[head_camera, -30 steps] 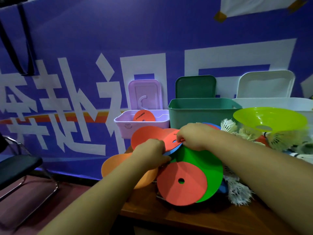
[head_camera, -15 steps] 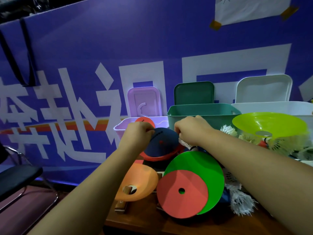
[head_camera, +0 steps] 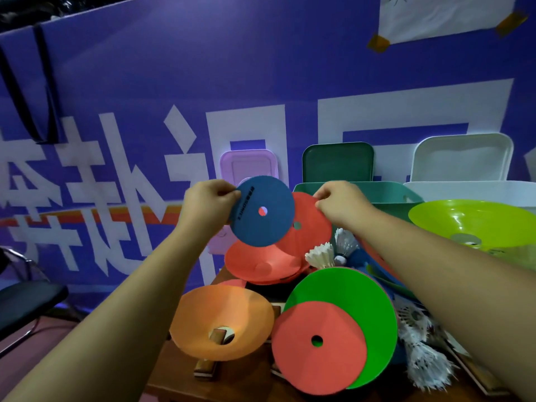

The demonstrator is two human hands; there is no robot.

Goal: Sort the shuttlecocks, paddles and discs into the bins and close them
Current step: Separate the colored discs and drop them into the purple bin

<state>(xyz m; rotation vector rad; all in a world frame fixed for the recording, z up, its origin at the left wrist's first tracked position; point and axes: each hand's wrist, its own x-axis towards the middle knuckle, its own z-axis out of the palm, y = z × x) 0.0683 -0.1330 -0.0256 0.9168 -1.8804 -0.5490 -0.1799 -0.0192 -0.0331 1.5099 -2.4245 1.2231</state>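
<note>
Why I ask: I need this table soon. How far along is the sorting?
Nothing visibly done; the purple lid, green lid and white lid stand open. In hand: left hand holds a blue disc, right hand pinches a red disc. Left: orange cone, green disc, shuttlecocks, paddle handle.

Large white Chinese characters run across the purple banner [head_camera: 261,68]. The leftmost, cut by the picture's left edge, looks like 奔. The next reads 赴. The third has a slanted dot stroke and a boxed right half; the pink lid [head_camera: 249,166] partly hides it, so it cannot be read with certainty. Further white strokes to its right are partly covered by the green lid [head_camera: 338,162] and the white lid [head_camera: 461,161]. The blue disc [head_camera: 262,216], pinched at its left rim by the left hand [head_camera: 208,204], bears one line of small dark print near that rim, too small to read. A white sheet [head_camera: 435,18] taped at the banner's top right corner shows faint dark strokes, cut off and illegible.
</note>
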